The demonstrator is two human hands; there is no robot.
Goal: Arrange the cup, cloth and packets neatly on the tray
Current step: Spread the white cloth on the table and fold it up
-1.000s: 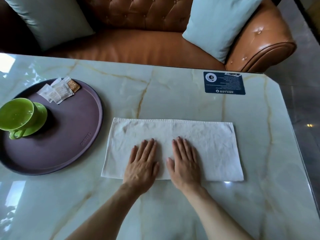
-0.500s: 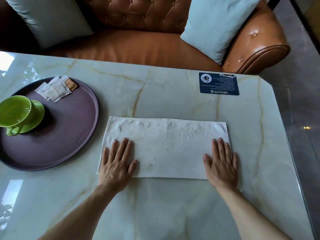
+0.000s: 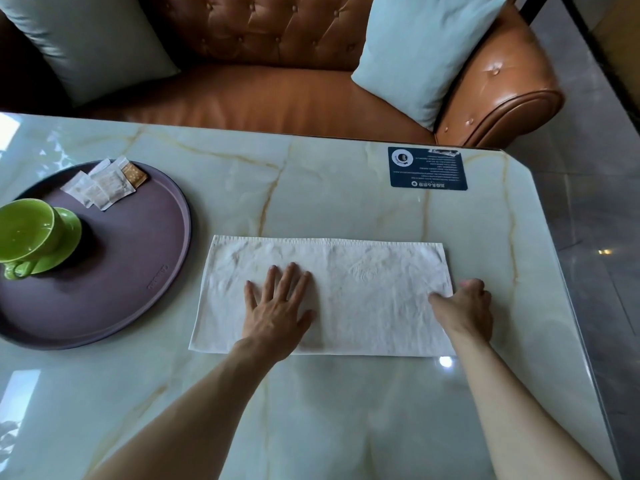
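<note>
The head camera looks down on a pale marble worktop (image 3: 346, 188) with tan veins. A white cloth (image 3: 363, 289), folded into a long rectangle, lies flat on it near the front, just right of the tray and not touching it. The left hand (image 3: 277, 306) rests flat on the cloth's left half, fingers straight and slightly spread, palm down. The right hand (image 3: 464, 306) is at the cloth's right edge, its fingers curled at that edge with the thumb lying on top of the fabric (whether it truly pinches the edge I cannot tell, since the fingertips are hidden).

A round, dark purple tray (image 3: 138, 271) sits at the left of the worktop. On its left part stands a green cup (image 3: 26, 233) on a matching green saucer (image 3: 67, 237), the cup's handle pointing toward the near edge. At the tray's far rim lies a small overlapping bunch of packets (image 3: 102, 187), mostly white, with one orange-brown packet (image 3: 135, 174) at the right end of it.

A dark blue card (image 3: 427, 169) with white print lies flat near the worktop's far right corner, well apart from the cloth. Behind the worktop is a tufted brown leather sofa (image 3: 277, 98) with two light blue cushions (image 3: 422, 53).
</note>
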